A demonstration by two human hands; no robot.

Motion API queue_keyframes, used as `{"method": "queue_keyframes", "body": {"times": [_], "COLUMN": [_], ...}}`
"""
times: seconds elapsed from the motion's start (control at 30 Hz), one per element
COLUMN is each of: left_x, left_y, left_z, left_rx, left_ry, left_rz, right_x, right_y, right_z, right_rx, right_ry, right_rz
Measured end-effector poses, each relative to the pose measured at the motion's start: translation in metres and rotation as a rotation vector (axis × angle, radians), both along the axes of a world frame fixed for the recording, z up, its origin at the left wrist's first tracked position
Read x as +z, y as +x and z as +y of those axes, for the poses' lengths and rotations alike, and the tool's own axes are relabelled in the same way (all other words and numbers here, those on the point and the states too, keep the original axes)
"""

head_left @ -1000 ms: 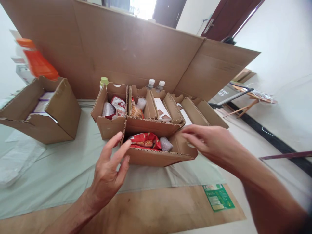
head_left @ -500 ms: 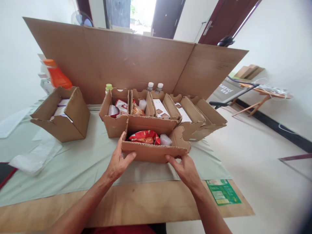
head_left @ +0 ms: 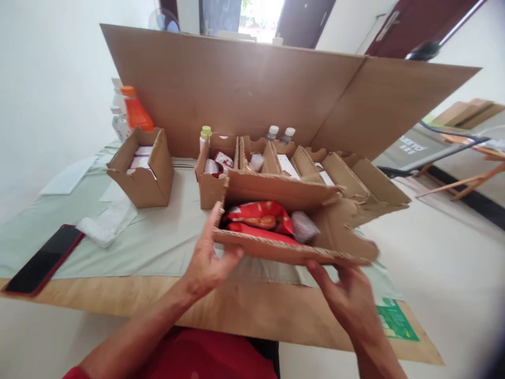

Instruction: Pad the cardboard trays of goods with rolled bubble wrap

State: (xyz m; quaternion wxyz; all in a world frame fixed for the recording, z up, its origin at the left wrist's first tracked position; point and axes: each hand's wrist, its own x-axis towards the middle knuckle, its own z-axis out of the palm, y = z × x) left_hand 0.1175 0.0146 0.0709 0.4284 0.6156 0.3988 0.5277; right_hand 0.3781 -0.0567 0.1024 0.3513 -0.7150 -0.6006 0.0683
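I am gripping the open cardboard tray (head_left: 284, 231) at both near corners: left hand (head_left: 207, 260) with thumb up its left end wall, right hand (head_left: 349, 295) with fingers curled beneath the front edge. It is hanging tilted over the table's (head_left: 130, 252) near edge, the red snack packet (head_left: 262, 218) lying inside, so two-sided support is keeping the contents in.

There were six cardboard boxes (head_left: 292, 231), four bottles (head_left: 134, 110), one phone (head_left: 43, 260) and two hands (head_left: 207, 260)

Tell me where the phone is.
Head view, far left: the phone lies on the green cloth near the table's front edge, beside a white plastic bag.
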Motion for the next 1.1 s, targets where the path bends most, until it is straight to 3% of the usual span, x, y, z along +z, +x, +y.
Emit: {"method": "queue_keyframes", "body": {"times": [0.07,0.17,0.37,0.5,0.63,0.87,1.1], "left_x": [-0.003,-0.009,-0.013,-0.022,-0.036,-0.064,-0.074], "left_y": [0.003,-0.02,-0.081,-0.099,-0.108,-0.109,-0.109], "left_z": [-0.009,-0.02,-0.029,-0.057,-0.087,-0.102,-0.1], "left_rx": [-0.05,0.023,0.295,0.504,0.587,0.569,0.555], "left_ry": [-0.014,-0.096,-0.179,-0.216,-0.285,-0.281,-0.247], "left_rz": [0.029,0.028,0.086,0.071,0.053,0.034,0.016], "right_x": [-0.003,-0.009,-0.014,-0.023,-0.035,-0.057,-0.063], "right_y": [0.005,-0.014,-0.076,-0.104,-0.138,-0.188,-0.218], "right_z": [-0.018,-0.023,0.025,0.055,0.092,0.146,0.16], "right_rx": [-0.036,0.016,0.264,0.444,0.596,0.57,0.478], "right_ry": [-0.016,-0.043,-0.119,-0.116,-0.102,0.028,0.104], "right_rz": [-0.015,0.012,0.172,0.189,0.296,0.417,0.395]}}
